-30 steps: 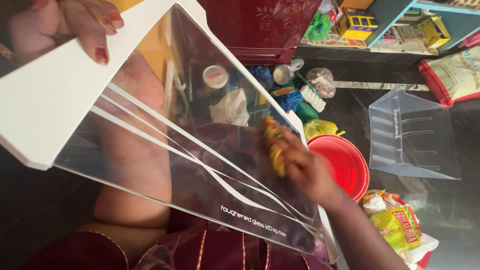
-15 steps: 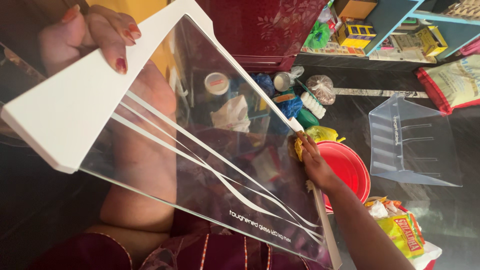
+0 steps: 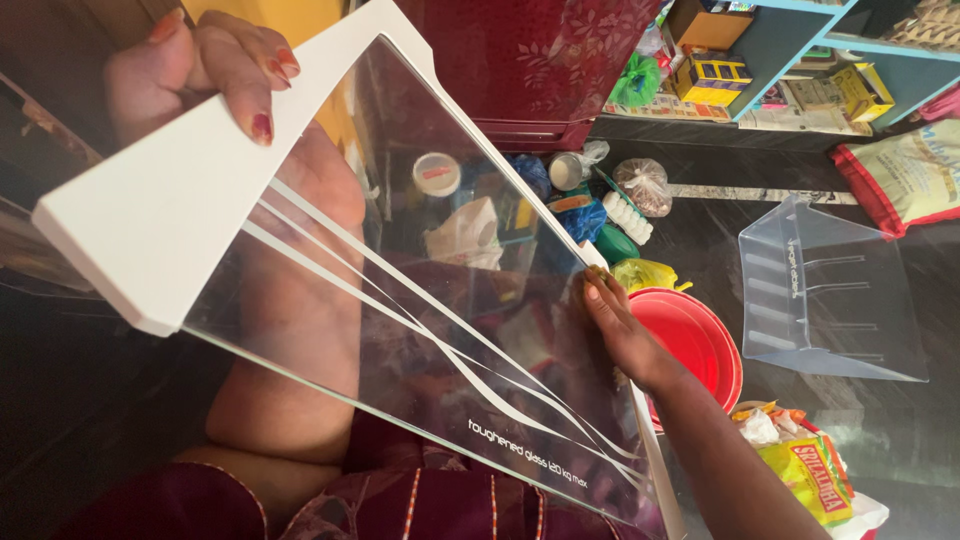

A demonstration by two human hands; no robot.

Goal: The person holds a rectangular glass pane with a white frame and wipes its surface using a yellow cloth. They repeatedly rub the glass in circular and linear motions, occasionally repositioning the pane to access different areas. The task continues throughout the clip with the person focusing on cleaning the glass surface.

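Glass shelf (image 3: pixel 420 300), one, left hand (image 3: pixel 200 70) fingers gripping its white trim, right hand (image 3: pixel 615 325) fingers curled on its edge

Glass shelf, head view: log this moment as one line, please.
left hand: grips white frame | right hand: at right edge of glass shelf, yellow cloth under fingers | red tub beside

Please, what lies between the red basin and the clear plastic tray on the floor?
In the head view, only bare dark floor lies between the red basin and the clear plastic tray; nothing stands there.
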